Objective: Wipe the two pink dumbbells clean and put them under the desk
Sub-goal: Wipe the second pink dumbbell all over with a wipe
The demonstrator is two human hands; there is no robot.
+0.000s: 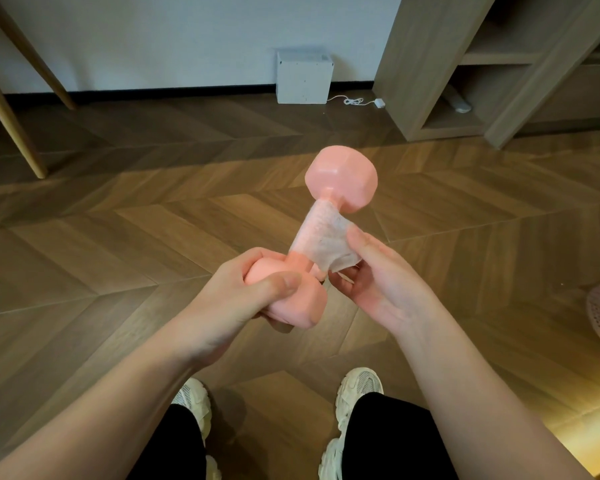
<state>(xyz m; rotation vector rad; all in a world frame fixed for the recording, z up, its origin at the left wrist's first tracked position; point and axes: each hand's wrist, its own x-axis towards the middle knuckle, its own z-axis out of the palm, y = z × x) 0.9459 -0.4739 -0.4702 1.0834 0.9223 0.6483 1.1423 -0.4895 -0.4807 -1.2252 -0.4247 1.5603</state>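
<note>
Above the floor, left hand (pixel 232 299) grips the pink dumbbell (pixel 342 180); right hand (pixel 378 282) pinches a wipe (pixel 323 237) round it.

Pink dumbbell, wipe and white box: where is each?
pink dumbbell (pixel 343 178), head view, on its far head.
wipe (pixel 321 233), head view, on its middle, wrapped round the handle.
white box (pixel 303 79), head view, on its front face.

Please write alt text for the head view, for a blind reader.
A left hand grips one end of a pink dumbbell while the right hand holds a white wipe around its handle, above a wooden floor.
</note>
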